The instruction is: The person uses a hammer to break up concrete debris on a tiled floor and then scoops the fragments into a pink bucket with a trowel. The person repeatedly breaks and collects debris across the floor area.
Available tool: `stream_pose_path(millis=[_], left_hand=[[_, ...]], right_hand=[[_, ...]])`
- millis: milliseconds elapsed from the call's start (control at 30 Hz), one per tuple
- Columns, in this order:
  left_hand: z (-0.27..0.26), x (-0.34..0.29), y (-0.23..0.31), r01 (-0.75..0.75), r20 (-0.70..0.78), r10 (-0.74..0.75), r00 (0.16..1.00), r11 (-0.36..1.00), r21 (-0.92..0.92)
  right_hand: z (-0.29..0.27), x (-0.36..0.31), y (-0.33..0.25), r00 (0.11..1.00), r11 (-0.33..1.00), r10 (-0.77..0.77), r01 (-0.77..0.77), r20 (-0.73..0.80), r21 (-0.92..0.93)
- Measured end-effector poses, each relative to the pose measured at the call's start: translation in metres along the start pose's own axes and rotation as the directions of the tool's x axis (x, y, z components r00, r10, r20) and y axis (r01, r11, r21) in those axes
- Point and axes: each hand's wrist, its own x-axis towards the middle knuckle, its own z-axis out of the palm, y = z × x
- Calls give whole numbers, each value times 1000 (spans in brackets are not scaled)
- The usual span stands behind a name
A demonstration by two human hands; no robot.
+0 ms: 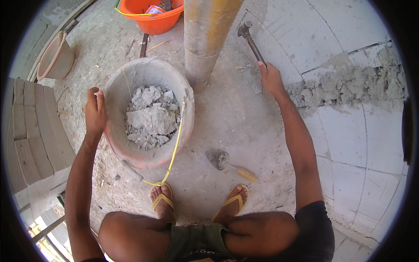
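In my right hand (272, 79) is the handle of a hammer (254, 46); its metal head points away, in front of the white block wall. My left hand (95, 112) is raised beside the left rim of a mortar-crusted bucket (114, 83). Its fingers are loosely bent with nothing visible in them, and I cannot tell whether it touches the rim. Broken grey lumps of dried mortar (152, 120) lie inside the bucket. A yellow cord handle (175, 148) hangs over the bucket's near right side. On the ground between my feet and the pole lies a trowel (218, 160) with a wooden grip.
A thick pole (203, 43) stands just behind the bucket. An orange basin (157, 22) holding some items sits farther back, with a pale bucket (56, 59) at far left. Stacked blocks (39, 126) border the left. A white block wall (349, 144) with rough mortar (349, 85) borders the right.
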Motion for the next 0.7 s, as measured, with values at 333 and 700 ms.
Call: stream_pose_path(millis=[333, 700], left_hand=[[8, 0, 6, 48, 20, -47, 999, 997, -58], [3, 1, 8, 60, 29, -59, 998, 998, -36]], right_hand=[[34, -2, 79, 974, 930, 180, -122, 139, -346], [28, -1, 31, 990, 988, 139, -139, -3, -67]])
